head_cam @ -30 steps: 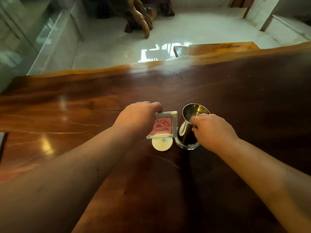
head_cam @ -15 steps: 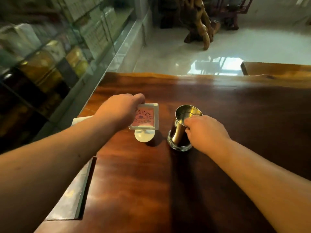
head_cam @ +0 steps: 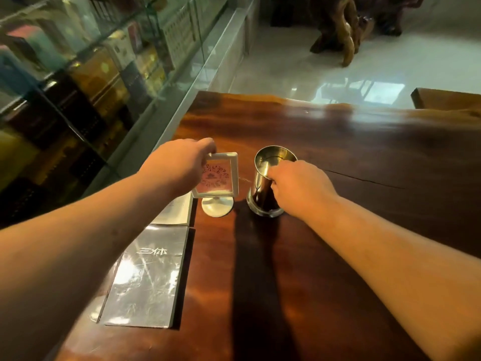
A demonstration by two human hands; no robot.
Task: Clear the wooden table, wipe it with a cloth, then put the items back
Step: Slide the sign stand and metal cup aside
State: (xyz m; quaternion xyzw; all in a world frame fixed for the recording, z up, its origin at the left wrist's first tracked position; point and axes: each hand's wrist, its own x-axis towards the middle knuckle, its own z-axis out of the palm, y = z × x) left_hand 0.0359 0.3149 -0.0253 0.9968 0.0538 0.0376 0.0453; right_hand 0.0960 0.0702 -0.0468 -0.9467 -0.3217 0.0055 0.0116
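Note:
A small white-framed sign stand (head_cam: 220,175) with a pink card and a round white base stands on the dark wooden table (head_cam: 364,157) near its left end. My left hand (head_cam: 179,165) grips the frame's top left corner. Just to its right stands a shiny metal cup (head_cam: 263,173), and my right hand (head_cam: 299,186) holds it by the rim and side. Both items rest upright on the wood.
Two grey booklets (head_cam: 148,280) lie flat at the table's left edge, one behind the other. A glass display case (head_cam: 91,74) full of boxes runs along the left. A carved wooden root piece (head_cam: 343,27) and a bench edge (head_cam: 447,99) stand on the glossy floor beyond.
Both hands have carried the sign stand and the cup leftward along the table to its left end. The booklets and the glass case have come into view.

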